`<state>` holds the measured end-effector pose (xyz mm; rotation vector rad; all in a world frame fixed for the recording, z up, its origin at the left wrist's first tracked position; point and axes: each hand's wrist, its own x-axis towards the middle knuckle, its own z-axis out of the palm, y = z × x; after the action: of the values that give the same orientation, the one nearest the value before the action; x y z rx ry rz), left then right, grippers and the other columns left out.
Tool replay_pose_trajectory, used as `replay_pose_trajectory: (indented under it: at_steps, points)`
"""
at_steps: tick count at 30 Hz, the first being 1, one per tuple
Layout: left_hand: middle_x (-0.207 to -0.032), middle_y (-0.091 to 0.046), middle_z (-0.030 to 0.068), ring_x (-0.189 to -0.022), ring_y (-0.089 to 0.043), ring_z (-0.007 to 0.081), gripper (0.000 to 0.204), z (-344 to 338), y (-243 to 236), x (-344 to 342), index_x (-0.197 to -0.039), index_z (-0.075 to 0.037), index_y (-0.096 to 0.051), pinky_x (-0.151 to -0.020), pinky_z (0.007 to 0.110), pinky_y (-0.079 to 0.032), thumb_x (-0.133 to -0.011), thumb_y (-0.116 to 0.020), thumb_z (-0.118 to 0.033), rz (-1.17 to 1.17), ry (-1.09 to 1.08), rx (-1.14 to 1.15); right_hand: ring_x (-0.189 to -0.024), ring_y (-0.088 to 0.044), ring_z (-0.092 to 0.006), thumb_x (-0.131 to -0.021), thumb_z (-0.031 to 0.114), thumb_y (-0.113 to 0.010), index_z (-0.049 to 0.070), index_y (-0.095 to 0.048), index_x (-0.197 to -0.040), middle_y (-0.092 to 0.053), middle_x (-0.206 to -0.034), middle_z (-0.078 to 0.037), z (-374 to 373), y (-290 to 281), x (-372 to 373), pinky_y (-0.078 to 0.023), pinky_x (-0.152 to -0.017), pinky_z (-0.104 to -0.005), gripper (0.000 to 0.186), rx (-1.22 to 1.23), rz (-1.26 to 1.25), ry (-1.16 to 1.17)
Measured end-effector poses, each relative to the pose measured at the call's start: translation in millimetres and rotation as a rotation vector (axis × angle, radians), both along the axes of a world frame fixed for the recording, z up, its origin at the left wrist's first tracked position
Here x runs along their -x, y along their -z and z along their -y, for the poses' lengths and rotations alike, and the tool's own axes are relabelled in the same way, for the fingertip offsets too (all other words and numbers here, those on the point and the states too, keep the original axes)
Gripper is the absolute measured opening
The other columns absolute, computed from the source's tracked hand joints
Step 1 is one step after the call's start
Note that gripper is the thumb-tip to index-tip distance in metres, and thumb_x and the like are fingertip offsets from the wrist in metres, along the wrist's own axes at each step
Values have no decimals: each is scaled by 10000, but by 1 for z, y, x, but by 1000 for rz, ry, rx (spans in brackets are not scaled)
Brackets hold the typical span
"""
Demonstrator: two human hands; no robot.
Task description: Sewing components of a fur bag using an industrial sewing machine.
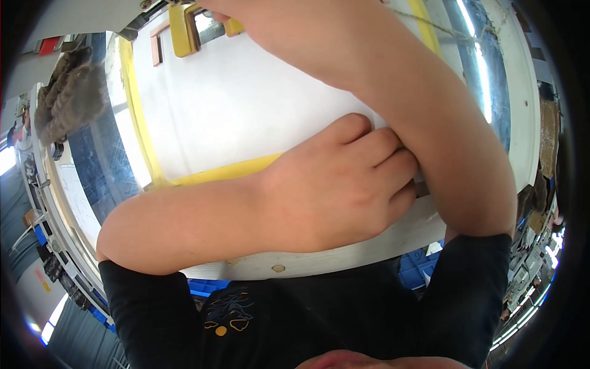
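My left hand rests at the near right part of a white sheet, its fingers curled in. Whatever those fingers hold, if anything, is hidden beneath them and behind my right forearm. My right arm crosses over toward the far left. At the top edge of the picture my right hand is mostly cut off, with a fingertip showing beside a yellow block-like part and a shiny metal piece. Left of these lies a thin pinkish angled strip on the sheet.
Yellow tape borders the sheet on a pale table. A brown furry bundle sits at the left. White machine housing stands at the far left. A loose string trails at the far right. Blue bins show below the near edge.
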<state>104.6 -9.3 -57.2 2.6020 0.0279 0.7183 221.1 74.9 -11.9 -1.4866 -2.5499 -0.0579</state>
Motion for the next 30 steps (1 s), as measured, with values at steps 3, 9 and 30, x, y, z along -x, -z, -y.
replay_pose_trajectory:
  at_steps: [3, 9, 30]
  points:
    - [-918, -586, 22, -927, -547, 198, 114, 0, 0, -1, -852, -107, -693, -792, 329, -436, -761, -654, -163, 21, 4, 10, -754, -724, -319, -869, 59, -555, -16, -731, -917, -737, -803, -179, -2, -12, 2, -587, -720, -402, 197, 64, 152, -41]
    - [-926, -589, 21, -934, -550, 198, 117, -1, 1, 0, -856, -111, -695, -797, 327, -435, -764, -654, -170, 3, 4, -10, -757, -718, -342, -880, 51, -544, -35, -721, -944, -734, -817, -196, 1, -6, -1, -586, -719, -421, 206, 101, 49, -71]
    - [-954, -619, 20, -977, -568, 214, 181, -3, -3, 1, -932, -111, -736, -811, 329, -438, -798, -638, -183, -47, 12, -53, -722, -654, -434, -982, 260, -526, -93, -667, -822, -654, -759, -297, 10, -27, -4, -518, -735, -482, 412, 718, -820, 337]
